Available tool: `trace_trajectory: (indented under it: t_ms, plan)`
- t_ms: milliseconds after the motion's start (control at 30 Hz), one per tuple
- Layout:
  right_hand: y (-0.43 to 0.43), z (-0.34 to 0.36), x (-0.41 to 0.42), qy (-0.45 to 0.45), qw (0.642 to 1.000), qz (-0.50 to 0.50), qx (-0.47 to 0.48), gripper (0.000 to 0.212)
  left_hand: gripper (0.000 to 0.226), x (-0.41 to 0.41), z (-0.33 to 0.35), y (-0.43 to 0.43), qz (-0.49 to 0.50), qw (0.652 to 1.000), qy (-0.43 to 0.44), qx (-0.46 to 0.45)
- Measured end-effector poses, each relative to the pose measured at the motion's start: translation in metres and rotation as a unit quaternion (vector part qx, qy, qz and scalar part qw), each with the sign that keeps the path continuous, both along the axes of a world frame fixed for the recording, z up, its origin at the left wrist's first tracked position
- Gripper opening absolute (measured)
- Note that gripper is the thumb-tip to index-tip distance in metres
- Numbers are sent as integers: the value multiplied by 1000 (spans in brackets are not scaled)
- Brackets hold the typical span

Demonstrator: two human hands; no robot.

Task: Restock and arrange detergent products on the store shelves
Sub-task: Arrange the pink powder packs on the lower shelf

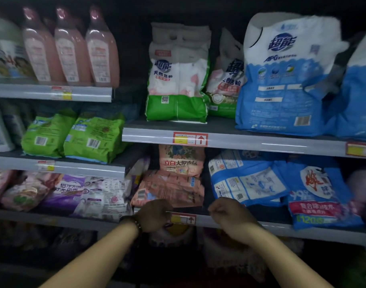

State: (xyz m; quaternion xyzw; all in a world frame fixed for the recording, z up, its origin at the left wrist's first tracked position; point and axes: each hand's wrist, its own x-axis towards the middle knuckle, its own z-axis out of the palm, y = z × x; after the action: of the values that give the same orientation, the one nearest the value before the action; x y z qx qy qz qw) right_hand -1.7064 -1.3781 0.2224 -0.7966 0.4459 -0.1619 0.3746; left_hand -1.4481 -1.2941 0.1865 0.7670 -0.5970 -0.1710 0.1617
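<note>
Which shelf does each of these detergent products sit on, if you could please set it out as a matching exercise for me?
Products:
1. pink bottles
2. flat green bags
3. large blue-and-white bag
4. salmon-pink bags

Places:
A. right bay's lower shelf
B. top left shelf
C. right bay's upper shelf
D. left shelf one level below the top

Pairs: 1-B, 2-D, 3-C, 4-A.

I noted both forearms reaching forward; left hand [154, 213] and right hand [229, 213] level, close but apart, fingers curled into fists.
</note>
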Motion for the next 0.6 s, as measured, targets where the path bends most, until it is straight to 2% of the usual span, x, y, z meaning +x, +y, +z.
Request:
trace_trajectory:
  t_ms: [167, 267, 333, 400, 600]
  plan:
    - [11, 34, -23, 35, 998, -14, -59, 10, 30, -40, 51, 8, -47, 998, -40, -11]
    - [18, 57, -44, 12, 995, -23, -101, 10, 27, -58, 82, 15, -91, 993, -74, -27]
    - [24, 76, -53, 12, 993, -20, -119, 11, 19, -62, 100, 20, -84, 995, -47, -36]
    - [30, 93, -59, 6, 991, -25, -131, 14, 20, -64, 120, 29, -58, 997, -16, -53]
    - [47, 157, -39, -15, 983, -6, -185, 10, 20, -58, 190, 65, -47, 990, -37, -129]
